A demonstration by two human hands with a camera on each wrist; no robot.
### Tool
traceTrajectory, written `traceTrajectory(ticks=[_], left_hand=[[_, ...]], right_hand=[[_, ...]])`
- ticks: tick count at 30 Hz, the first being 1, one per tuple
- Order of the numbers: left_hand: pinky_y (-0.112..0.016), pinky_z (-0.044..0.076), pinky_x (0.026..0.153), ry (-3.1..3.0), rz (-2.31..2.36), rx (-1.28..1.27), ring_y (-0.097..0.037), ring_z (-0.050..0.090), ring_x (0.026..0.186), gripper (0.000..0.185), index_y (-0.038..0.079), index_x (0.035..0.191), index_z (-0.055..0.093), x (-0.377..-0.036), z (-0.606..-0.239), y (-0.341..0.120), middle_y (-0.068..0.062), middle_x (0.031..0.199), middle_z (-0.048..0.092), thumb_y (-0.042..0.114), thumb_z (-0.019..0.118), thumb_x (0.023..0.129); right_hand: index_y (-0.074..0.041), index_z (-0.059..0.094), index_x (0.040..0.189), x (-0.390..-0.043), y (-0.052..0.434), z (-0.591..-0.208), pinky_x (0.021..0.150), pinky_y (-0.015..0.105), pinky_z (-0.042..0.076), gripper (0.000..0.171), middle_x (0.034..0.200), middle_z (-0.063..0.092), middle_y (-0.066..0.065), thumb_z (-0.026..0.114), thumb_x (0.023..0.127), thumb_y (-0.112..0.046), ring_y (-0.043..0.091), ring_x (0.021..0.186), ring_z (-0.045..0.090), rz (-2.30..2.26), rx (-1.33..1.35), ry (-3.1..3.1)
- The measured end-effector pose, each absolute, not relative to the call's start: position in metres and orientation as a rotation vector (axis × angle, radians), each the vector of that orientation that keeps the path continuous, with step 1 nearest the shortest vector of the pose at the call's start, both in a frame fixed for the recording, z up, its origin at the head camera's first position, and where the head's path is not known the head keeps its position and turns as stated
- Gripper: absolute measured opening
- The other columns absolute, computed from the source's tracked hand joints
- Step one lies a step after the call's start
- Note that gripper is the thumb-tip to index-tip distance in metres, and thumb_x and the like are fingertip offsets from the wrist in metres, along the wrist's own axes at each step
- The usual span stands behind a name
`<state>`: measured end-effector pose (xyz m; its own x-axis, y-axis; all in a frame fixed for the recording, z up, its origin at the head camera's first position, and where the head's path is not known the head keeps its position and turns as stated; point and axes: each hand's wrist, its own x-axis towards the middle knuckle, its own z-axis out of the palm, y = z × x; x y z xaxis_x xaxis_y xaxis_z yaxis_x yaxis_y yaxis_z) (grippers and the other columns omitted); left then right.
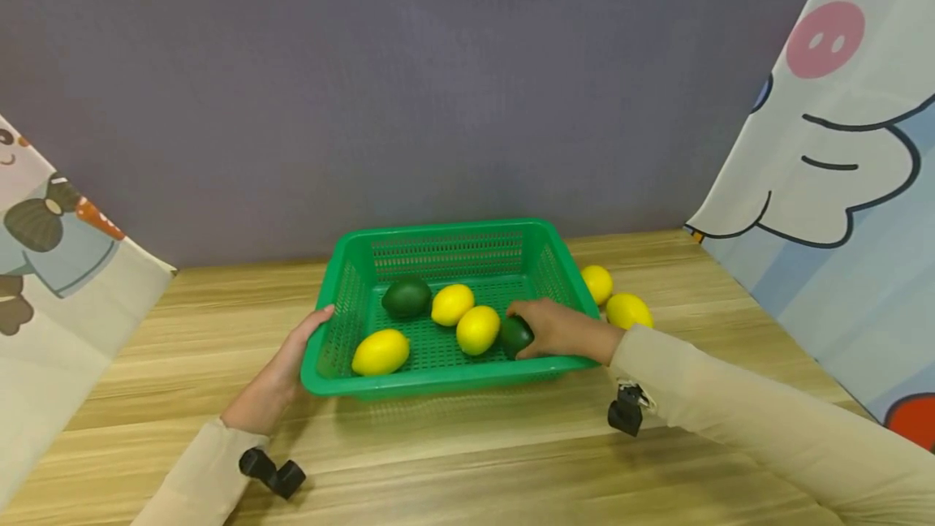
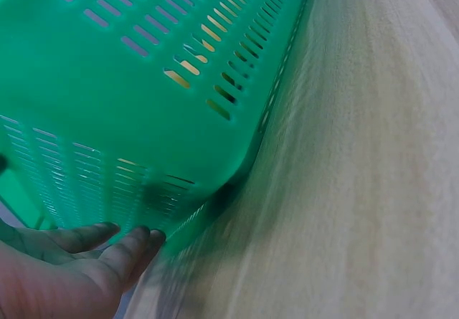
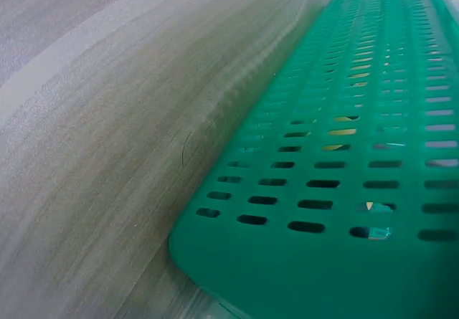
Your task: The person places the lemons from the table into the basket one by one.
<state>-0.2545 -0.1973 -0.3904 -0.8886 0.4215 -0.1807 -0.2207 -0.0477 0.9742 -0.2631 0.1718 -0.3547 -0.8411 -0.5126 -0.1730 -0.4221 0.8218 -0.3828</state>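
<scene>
A green perforated plastic basket (image 1: 431, 381) stands on the wooden table. My left hand (image 1: 286, 355) rests at its left end, a fingertip by the rim; in the left wrist view the fairly straight fingers (image 2: 133, 251) lie against the outer wall. Reaching over the front right rim, my right hand (image 1: 558, 329) grips a dark green avocado (image 1: 515, 337) inside the basket. Beside that avocado are two lemons, a nearer lemon (image 1: 478, 330) and a farther lemon (image 1: 453, 304). Another avocado (image 1: 406, 297) lies toward the back left, and a lemon (image 1: 381, 352) sits front left. The right wrist view hides the right hand behind the basket wall (image 3: 315, 262).
Outside the basket, to its right, two more lemons lie on the table (image 1: 467, 469): one lemon (image 1: 597, 284) farther back and another lemon (image 1: 629, 311) near the right sleeve. A grey panel (image 1: 438, 104) rises behind, with printed cloths at both sides.
</scene>
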Motion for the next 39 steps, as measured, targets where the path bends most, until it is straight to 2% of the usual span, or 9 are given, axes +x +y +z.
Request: traceTrajectory(ticks=[18,23,29,39], left_hand=[[-0.028,0.048,0.083,1.783,2.004,0.173,-0.009,0.056,0.092,0.055,0.005,0.133,0.021,-0.254,-0.389,-0.199,0.002,0.104,0.055,0.047,0.023,0.098],[-0.028,0.048,0.082,1.773,2.005,0.166,-0.009,0.057,0.091,0.052,0.007,0.130,0.022,-0.254,-0.389,-0.197,0.002,0.103,0.056,0.047,0.023,0.098],[-0.029,0.049,0.082,1.790,1.991,0.172,-0.010,0.057,0.092,0.057,0.005,0.135,0.018,-0.254,-0.390,-0.197,0.001,0.105,0.055,0.048,0.022,0.098],[-0.028,0.048,0.083,1.798,2.006,0.152,-0.009,0.057,0.092,0.057,0.005,0.135,0.020,-0.254,-0.390,-0.197,0.002,0.104,0.056,0.048,0.024,0.098]], right_hand=[[0.000,0.050,0.127,-0.266,0.173,-0.354,0.085,0.038,0.048,0.057,0.116,0.060,0.013,0.077,0.079,-0.016,0.026,0.102,0.057,-0.488,-0.757,2.663],[0.000,0.049,0.129,-0.264,0.175,-0.351,0.091,0.041,0.045,0.058,0.124,0.057,0.015,0.076,0.080,-0.017,0.030,0.110,0.054,-0.463,-0.766,2.653],[0.000,0.047,0.132,-0.261,0.176,-0.344,0.100,0.046,0.039,0.060,0.133,0.051,0.017,0.074,0.082,-0.018,0.034,0.122,0.047,-0.456,-0.761,2.632],[0.000,0.045,0.134,-0.255,0.182,-0.331,0.095,0.045,0.044,0.061,0.131,0.052,0.017,0.072,0.084,-0.020,0.035,0.119,0.050,-0.475,-0.795,2.624]])
